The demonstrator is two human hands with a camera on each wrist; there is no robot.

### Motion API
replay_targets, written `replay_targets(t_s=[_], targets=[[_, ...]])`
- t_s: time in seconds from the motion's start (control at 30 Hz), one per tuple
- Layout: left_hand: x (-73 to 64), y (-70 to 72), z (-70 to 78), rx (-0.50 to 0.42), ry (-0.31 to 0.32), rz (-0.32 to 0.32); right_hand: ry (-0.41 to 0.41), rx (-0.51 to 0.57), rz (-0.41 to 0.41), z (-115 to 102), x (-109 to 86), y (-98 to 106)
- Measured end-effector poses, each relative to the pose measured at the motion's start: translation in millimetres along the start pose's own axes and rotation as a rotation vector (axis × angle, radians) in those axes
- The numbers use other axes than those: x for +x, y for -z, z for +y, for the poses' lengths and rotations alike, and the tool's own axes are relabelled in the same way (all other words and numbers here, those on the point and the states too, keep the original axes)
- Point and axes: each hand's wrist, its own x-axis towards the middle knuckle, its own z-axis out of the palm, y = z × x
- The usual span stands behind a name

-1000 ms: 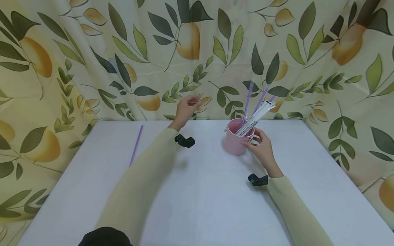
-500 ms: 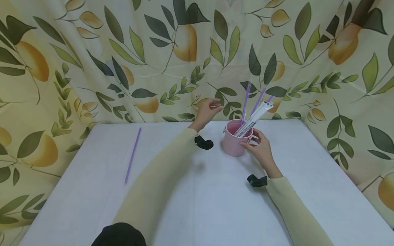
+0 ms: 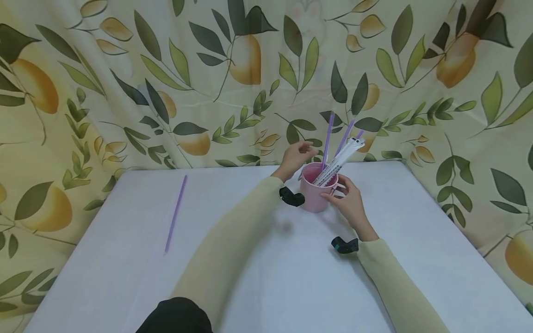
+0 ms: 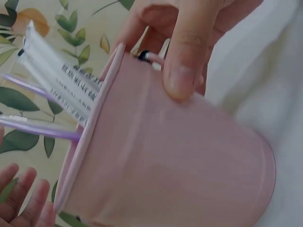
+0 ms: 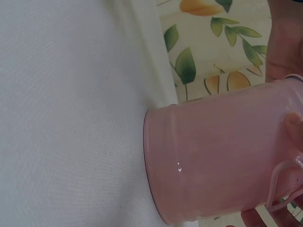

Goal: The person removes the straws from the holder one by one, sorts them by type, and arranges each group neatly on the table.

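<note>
A small pink bucket stands upright near the table's back edge. My right hand grips its right side by the side handle, thumb on the wall, as the left wrist view shows up close. Several purple straws and white printed paper-wrapped sticks lean out of it to the right. Just left of the rim, my left hand hovers with relaxed fingers and nothing visible in them. Its spread fingers show beside the rim in the left wrist view. The bucket's inner bottom is hidden.
A single purple straw lies on the left of the white table. Behind the table's back edge hangs a fruit-and-leaf patterned curtain. Each wrist carries a small black camera.
My left hand has moved right, from the middle of the back edge to beside the bucket's rim. The right hand keeps its grip, and the bucket stays in place.
</note>
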Motion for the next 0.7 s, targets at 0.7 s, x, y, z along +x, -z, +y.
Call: replay_targets(t_s=[0.7], targets=[[2.5, -25.9, 7.9, -0.081, 0.048, -0.116, -0.004, -0.019, 0.009, -1.2, -1.2, -0.8]])
